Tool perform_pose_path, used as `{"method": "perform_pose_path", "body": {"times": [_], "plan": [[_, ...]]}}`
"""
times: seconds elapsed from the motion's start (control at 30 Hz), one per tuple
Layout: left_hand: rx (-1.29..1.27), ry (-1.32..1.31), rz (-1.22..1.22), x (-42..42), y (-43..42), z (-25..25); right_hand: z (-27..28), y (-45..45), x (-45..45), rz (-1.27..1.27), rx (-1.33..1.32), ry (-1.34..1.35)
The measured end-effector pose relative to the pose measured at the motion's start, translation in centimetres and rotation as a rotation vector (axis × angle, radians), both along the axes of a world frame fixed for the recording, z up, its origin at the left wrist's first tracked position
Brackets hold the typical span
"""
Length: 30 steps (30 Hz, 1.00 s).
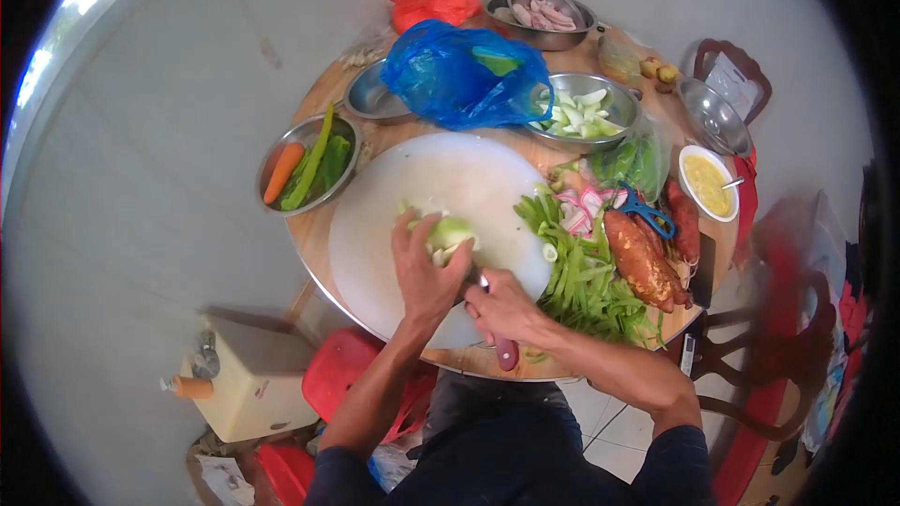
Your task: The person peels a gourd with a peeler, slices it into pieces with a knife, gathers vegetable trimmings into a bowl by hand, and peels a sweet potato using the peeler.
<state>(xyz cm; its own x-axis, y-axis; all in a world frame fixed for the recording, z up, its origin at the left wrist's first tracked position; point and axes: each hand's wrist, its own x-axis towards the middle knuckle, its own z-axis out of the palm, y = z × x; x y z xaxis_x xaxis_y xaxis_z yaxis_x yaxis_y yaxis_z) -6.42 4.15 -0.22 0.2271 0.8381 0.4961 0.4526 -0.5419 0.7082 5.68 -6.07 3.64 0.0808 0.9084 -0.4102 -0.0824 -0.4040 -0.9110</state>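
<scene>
On the white round cutting board (394,187), my left hand (427,272) is closed over a pale green vegetable (455,230), whose exact kind I cannot make out. Cut pale pieces lie under its fingers. My right hand (502,305) grips a knife (507,354) by its reddish-brown handle, close beside the left hand. Most of the blade is hidden behind the hands. To the right of the board lies a heap of green peelings (586,286).
A steel bowl (309,169) with a carrot and green peppers stands left. Behind are a blue plastic bag (459,75) and a bowl of cut pale green pieces (581,112). Blue-handled scissors (647,214), sweet potatoes (637,253) and a yellow-filled white bowl (708,183) are right.
</scene>
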Motion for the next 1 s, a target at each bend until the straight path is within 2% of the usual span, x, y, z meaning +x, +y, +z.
{"method": "perform_pose_path", "body": {"times": [0.07,0.13,0.2,0.33,0.4,0.43,0.57,0.6,0.67,0.73,0.8,0.87,0.93,1.0], "plan": [[0.106,-0.053,-0.127,3.5,0.8,1.6,0.6,-0.4,2.6,-0.044,-0.008,-0.027],[0.164,-0.067,-0.194,8.2,1.7,3.8,3.6,-0.8,5.3,-0.219,0.059,-0.054],[0.198,-0.103,-0.280,13.4,3.0,6.1,5.2,-0.5,9.0,-0.340,0.112,-0.152],[0.205,-0.213,-0.447,24.5,5.7,9.0,7.3,1.3,16.6,-0.544,0.211,-0.157],[0.093,-0.269,-0.503,29.6,7.0,9.1,7.0,2.7,20.7,-0.611,0.268,-0.197],[0.110,-0.293,-0.484,31.9,7.7,8.6,7.0,3.3,22.4,-0.639,0.201,-0.210],[-0.004,-0.289,-0.496,38.1,11.3,5.0,6.8,5.0,26.8,-0.703,0.168,-0.255],[-0.008,-0.291,-0.505,38.7,12.1,3.9,6.7,5.3,27.7,-0.661,0.114,-0.327],[-0.034,-0.053,-0.404,38.6,14.0,2.4,6.6,5.5,29.3,-0.616,0.059,-0.391],[-0.069,0.007,-0.464,37.9,16.5,1.7,7.4,5.2,30.3,-0.559,0.018,-0.537],[-0.108,0.066,-0.521,37.1,18.7,1.5,8.1,4.3,30.3,-0.592,0.020,-0.542],[0.008,0.028,-0.556,36.1,20.3,1.6,7.8,3.5,30.7,-0.603,0.131,-0.562],[-0.043,0.090,-0.548,33.5,19.8,4.1,8.4,2.8,29.8,-0.635,0.126,-0.566],[-0.069,0.081,-0.728,31.2,20.0,5.3,8.9,1.5,28.9,-0.630,0.182,-0.433]]}}
